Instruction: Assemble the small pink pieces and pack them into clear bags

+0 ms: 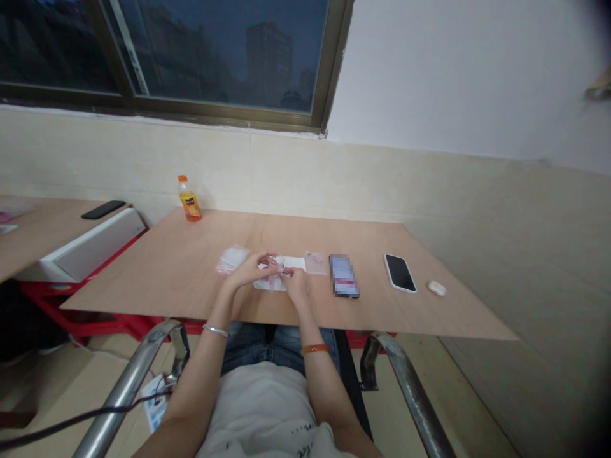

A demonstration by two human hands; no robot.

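Note:
Near the table's front edge, my left hand (252,268) and my right hand (296,285) meet over a white sheet (293,261). Between them is a small clear piece with pinkish markings (277,268), perhaps plastic film. The fingers of both hands are closed on it, and they partly cover it. A stack of clear, pink-edged packets (232,259) lies left of my left hand. To the right of the sheet is another flat pinkish packet (316,263). Details of these pieces are too small to read.
On the wooden table (372,318) lie a lit phone (343,277), a white-edged phone (400,273) and a small white case (436,288). An orange drink bottle (190,200) stands at the back left. Metal armrests (410,388) flank me; a white box (93,248) sits left.

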